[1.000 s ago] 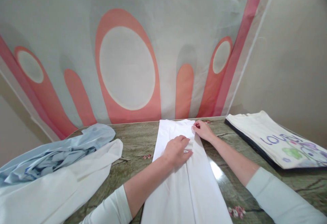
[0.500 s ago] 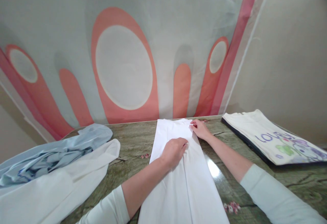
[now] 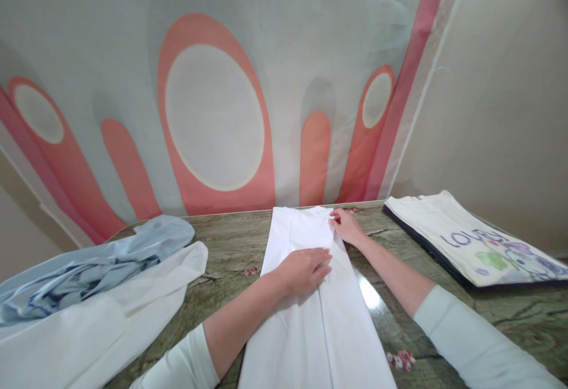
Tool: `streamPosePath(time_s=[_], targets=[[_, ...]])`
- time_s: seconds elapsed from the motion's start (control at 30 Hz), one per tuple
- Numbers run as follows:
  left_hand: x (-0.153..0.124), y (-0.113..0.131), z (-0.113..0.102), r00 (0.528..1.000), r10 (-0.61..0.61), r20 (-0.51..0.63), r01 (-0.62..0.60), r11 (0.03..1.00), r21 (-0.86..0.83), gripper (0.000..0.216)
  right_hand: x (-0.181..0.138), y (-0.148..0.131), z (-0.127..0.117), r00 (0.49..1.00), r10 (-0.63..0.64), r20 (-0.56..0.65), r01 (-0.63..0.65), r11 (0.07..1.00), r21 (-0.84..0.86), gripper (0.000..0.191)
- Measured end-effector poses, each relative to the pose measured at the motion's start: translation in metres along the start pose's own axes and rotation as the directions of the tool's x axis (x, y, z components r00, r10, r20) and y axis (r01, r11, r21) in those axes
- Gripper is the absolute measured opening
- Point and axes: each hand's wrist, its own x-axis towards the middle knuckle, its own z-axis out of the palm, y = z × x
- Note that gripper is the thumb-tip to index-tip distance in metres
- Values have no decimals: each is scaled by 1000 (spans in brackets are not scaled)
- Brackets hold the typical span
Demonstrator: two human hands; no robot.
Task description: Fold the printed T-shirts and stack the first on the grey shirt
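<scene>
A white garment [image 3: 306, 342], folded into a long narrow strip, runs from the near edge of the view to the far edge of the table. My left hand [image 3: 306, 271] rests on its middle with the palm down and the fingers stretched out. At the strip's far right corner, my right hand [image 3: 346, 225] pinches the edge of the white cloth between thumb and fingers. A lengthwise seam or fold line shows below my left hand. What kind of garment it is cannot be made out.
On the left lie a crumpled light blue garment [image 3: 164, 235] and a white garment [image 3: 102, 330]. A cream top with printed lettering [image 3: 435, 217] lies folded on dark cloth at the right. The wood-patterned table [image 3: 231, 241] meets a patterned wall panel [image 3: 213, 117] behind.
My left hand has let go of the pinched cloth, opened its fingers and moved slightly nearer, lying flat on the strip. My right hand stays at the far corner.
</scene>
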Motion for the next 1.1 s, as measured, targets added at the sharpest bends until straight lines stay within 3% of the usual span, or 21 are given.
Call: streamPosePath(time_s=[0.1, 0.23, 0.33, 0.5, 0.6, 0.7, 0.77, 0.87, 1.0, 1.1], targets=[[-1, -5, -9, 998, -68, -9, 68, 998, -10, 42, -2, -2, -1, 1000, -27, -16, 27, 999, -22, 20], [-5, -23, -12, 982, -178, -66, 185, 976, 113, 47, -4, -8, -5, 994, -75, -77, 71, 996, -54, 23], [-12, -33, -7, 989, -146, 2, 143, 969, 201, 47, -7, -19, -8, 971, -223, -91, 220, 975, -44, 29], [-17, -33, -3, 996, -82, 32, 71, 962, 265, 47, -12, -56, 0, 856, -475, 203, 452, 879, 152, 40], [-16, -30, -4, 998, -57, 11, 52, 962, 269, 47, -12, -76, 11, 746, -550, 375, 500, 835, 230, 46], [-17, -30, -3, 998, -62, -4, 61, 962, 267, 46, -6, -82, 19, 651, -553, 520, 538, 820, 198, 54], [-18, -32, -1, 997, -76, -2, 74, 962, 262, 47, 1, -77, 20, 657, -477, 584, 531, 842, 91, 60], [-19, -35, 2, 996, -88, 14, 81, 964, 252, 50, 11, -63, 19, 711, -354, 608, 503, 860, -88, 66], [-21, -35, 4, 995, -102, 19, 93, 962, 255, 51, 20, -56, 17, 754, -291, 588, 486, 850, -203, 69], [-22, -31, 2, 995, -102, 0, 99, 960, 261, 51, 25, -69, 20, 784, -285, 552, 468, 856, -222, 65]])
